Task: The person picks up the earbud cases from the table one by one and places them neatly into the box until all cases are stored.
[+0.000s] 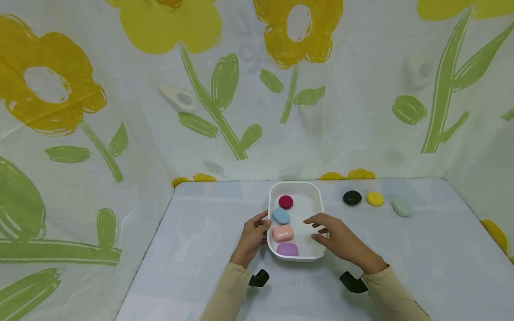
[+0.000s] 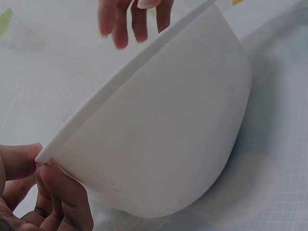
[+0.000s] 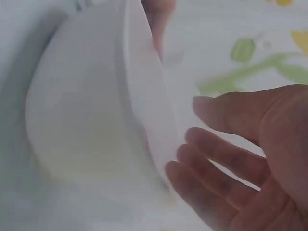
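A white oval basin (image 1: 315,191) stands mid-table, its outer wall (image 2: 168,130) filling the left wrist view. Inside it, along the left side, lie a dark red case (image 1: 286,202), a blue case (image 1: 281,216), a pink case (image 1: 283,233) and a purple case (image 1: 287,249). My left hand (image 1: 263,224) grips the basin's left rim, thumb (image 2: 19,161) on the edge and fingers under it. My right hand (image 1: 317,229) hovers over the right rim with fingers spread and holds nothing; its palm (image 3: 269,144) faces the blurred basin (image 3: 86,120).
Right of the basin, a black case (image 1: 352,197), a yellow case (image 1: 375,199) and a pale green case (image 1: 402,207) lie in a row on the pale tablecloth (image 1: 201,232). Flowered fabric walls close in the table at the back and both sides.
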`<action>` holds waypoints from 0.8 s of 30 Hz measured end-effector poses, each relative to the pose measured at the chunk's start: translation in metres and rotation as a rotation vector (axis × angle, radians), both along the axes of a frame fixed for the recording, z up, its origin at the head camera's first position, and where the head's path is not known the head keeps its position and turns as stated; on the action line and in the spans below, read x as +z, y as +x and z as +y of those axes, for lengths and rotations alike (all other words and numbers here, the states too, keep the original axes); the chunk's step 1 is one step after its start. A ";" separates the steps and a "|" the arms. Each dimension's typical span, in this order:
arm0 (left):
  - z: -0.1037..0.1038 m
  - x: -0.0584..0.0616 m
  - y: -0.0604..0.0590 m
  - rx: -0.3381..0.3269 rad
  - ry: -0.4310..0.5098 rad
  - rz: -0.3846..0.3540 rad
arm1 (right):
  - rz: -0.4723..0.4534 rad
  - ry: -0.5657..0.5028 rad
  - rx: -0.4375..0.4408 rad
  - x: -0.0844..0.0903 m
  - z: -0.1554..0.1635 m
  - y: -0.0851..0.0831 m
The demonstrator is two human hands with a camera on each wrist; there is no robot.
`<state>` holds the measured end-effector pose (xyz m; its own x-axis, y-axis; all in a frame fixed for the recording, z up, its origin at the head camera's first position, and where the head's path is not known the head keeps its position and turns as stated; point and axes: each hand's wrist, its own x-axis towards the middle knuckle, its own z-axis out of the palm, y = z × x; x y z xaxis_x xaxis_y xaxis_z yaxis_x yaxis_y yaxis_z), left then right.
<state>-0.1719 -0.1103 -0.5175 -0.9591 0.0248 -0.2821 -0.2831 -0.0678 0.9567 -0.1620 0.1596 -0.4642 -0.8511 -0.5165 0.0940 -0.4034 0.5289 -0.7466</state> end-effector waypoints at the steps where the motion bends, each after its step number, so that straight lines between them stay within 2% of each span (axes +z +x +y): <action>1: 0.000 0.000 0.000 0.000 0.000 0.000 | 0.010 -0.004 -0.033 -0.001 0.006 -0.001; 9: 0.000 -0.001 0.000 -0.005 0.004 0.001 | 0.145 -0.011 -0.256 -0.008 0.059 -0.006; 14: 0.001 -0.001 0.001 0.003 -0.004 -0.005 | 0.200 0.007 -0.381 -0.019 0.095 -0.010; 18: 0.001 0.000 0.001 0.005 -0.013 -0.004 | 0.196 0.027 -0.495 -0.028 0.120 -0.012; 24: 0.001 0.000 0.002 -0.002 -0.007 0.003 | 0.135 0.054 -0.677 -0.033 0.145 -0.018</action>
